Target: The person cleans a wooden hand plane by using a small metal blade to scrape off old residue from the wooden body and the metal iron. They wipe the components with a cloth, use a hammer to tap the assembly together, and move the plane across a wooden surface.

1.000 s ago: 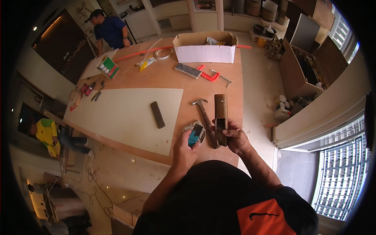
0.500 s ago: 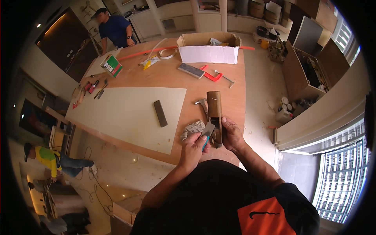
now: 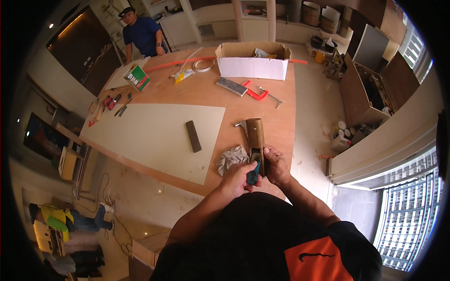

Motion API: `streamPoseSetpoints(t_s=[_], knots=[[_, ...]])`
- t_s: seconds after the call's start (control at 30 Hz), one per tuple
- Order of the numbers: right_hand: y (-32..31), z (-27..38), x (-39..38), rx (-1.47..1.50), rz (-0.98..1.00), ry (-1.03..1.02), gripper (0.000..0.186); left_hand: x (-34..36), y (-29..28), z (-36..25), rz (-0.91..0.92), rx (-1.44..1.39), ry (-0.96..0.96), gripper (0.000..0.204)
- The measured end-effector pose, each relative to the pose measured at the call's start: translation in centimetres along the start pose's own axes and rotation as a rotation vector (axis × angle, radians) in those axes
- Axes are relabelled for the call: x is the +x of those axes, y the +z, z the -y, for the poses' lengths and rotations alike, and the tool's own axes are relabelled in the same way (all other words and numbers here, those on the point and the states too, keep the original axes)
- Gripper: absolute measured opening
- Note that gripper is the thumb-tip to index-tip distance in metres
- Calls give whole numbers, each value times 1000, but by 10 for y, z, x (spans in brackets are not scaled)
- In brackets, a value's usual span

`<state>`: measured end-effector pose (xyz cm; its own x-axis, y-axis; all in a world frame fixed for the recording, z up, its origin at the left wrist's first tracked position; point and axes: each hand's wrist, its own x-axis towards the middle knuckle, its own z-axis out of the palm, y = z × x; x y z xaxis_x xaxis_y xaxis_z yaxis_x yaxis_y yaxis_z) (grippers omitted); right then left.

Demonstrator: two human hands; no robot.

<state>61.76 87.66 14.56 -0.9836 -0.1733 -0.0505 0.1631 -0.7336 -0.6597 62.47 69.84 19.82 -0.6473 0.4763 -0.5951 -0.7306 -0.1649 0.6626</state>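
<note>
My right hand [image 3: 277, 166] grips the side of a wooden hand plane [image 3: 254, 133], held tilted above the near right of the table. Pinched in my left hand [image 3: 238, 179] is a plane blade [image 3: 253, 174] with a teal upper end. Its grey end points into the plane's opening, but how deep it sits I cannot tell. Partly hidden behind the plane, a hammer [image 3: 241, 124] lies on the table. A crumpled grey-white cloth or paper [image 3: 232, 158] sits beside my left hand. Farther left, a dark sharpening stone [image 3: 192, 136] rests on a pale board [image 3: 154, 126].
On the wooden table [image 3: 281, 112] are a red clamp [image 3: 257, 92], a grey block [image 3: 231, 86], a cardboard box [image 3: 253, 68], a tin [image 3: 137, 77] and a drill [image 3: 112, 101]. One person [image 3: 143, 35] stands at the far left; another [image 3: 70, 219] works at lower left.
My left hand has turned the blade and brought it to the plane's opening. The plane has come slightly nearer to me. The person at the far left has raised their head.
</note>
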Motion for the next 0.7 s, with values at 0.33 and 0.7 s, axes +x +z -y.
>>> streamPoseSetpoints(t_s=[0.33,0.7], knots=[[-14,-14,-8,93,-3,119,44,1,1,5,-63,204,-78,34],[-25,-21,-4,32,-22,146,47,22,-11,14,-170,169,-44,27]])
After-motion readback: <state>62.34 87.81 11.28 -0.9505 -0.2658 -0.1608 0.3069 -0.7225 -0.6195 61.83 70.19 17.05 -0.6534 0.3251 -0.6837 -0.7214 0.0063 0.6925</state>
